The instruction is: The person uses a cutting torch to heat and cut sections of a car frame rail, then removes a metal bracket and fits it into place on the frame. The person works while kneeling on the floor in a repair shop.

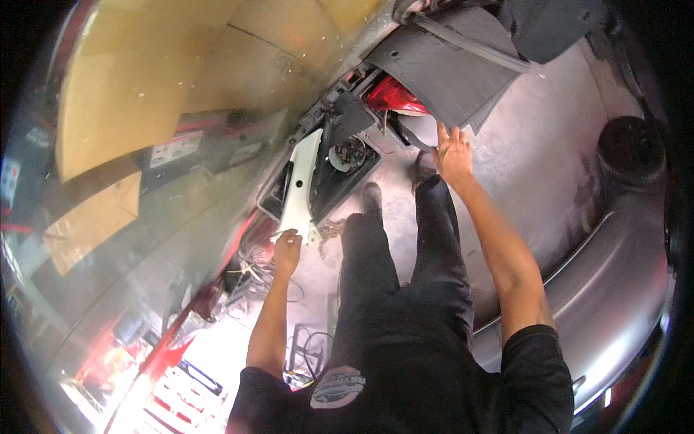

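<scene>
A pale floor (pixel 549 145) spreads rightward, with white light (pixel 224 347) glaring lower left.

The dark panel (pixel 442 69) covers part of the glossy red piece (pixel 394 96). Whether the right hand (pixel 455 158) touches the panel's lower edge is unclear. The white piece (pixel 302 173) hides some of the black bin (pixel 341 188); the round part (pixel 348 153) near its right corner is too small to identify. The picture's edge cuts off the grey bodywork (pixel 614 289).

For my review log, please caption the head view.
Left hand at the near end of a white panel, right hand beside a gray panel.
</scene>
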Action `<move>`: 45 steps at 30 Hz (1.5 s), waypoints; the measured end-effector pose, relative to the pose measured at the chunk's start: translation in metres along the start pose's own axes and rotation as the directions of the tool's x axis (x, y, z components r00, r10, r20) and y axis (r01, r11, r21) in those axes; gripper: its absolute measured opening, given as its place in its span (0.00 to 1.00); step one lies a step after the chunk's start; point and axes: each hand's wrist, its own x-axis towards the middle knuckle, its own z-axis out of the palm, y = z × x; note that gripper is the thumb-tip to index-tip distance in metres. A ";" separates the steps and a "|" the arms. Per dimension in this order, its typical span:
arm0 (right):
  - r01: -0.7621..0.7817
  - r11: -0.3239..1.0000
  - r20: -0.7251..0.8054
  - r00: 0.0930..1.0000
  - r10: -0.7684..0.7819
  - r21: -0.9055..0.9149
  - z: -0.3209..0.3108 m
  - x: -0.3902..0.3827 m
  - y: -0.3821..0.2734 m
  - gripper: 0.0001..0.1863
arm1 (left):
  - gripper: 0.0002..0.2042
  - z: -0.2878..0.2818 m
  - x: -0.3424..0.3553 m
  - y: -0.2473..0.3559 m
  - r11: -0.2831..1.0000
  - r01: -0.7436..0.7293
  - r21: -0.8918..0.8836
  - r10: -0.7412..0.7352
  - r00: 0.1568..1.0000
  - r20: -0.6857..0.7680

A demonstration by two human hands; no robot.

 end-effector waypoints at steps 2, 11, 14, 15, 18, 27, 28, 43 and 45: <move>0.027 0.998 0.017 1.000 -0.026 -0.049 0.009 0.051 0.007 0.43 | 0.17 0.021 0.012 0.021 0.990 -0.051 0.129 0.055 0.998 -0.028; 0.166 0.944 -0.114 0.972 -0.205 -0.285 0.071 0.182 -0.004 0.44 | 0.31 0.089 0.241 0.114 0.853 -0.258 0.454 0.376 0.907 -0.191; 0.220 0.933 -0.138 0.954 -0.266 -0.284 0.070 0.194 0.007 0.40 | 0.34 0.105 0.296 0.120 0.877 -0.135 0.461 0.273 0.930 -0.247; 0.243 0.940 -0.168 0.943 -0.286 -0.239 0.064 0.195 0.013 0.39 | 0.34 0.107 0.311 0.121 0.891 -0.117 0.439 0.244 0.938 -0.245; 0.292 0.951 -0.286 0.908 -0.308 -0.099 0.023 0.189 0.018 0.31 | 0.32 0.113 0.333 0.104 0.859 -0.099 0.502 0.227 0.953 -0.200; 0.424 0.906 -0.427 0.819 -0.383 0.000 -0.077 0.210 0.040 0.22 | 0.29 0.118 0.347 0.099 0.832 -0.147 0.536 0.300 0.931 -0.209; 0.429 0.903 -0.421 0.823 -0.381 0.022 -0.081 0.211 0.038 0.22 | 0.31 0.116 0.353 0.096 0.847 -0.130 0.516 0.265 0.943 -0.198; 0.423 0.900 -0.422 0.839 -0.344 0.107 -0.072 0.198 0.061 0.21 | 0.30 0.066 0.291 0.165 0.598 -0.506 0.622 0.750 0.628 -0.210; 0.420 0.897 -0.432 0.840 -0.328 0.136 -0.075 0.198 0.061 0.21 | 0.29 0.057 0.274 0.188 0.639 -0.578 0.507 0.742 0.638 -0.207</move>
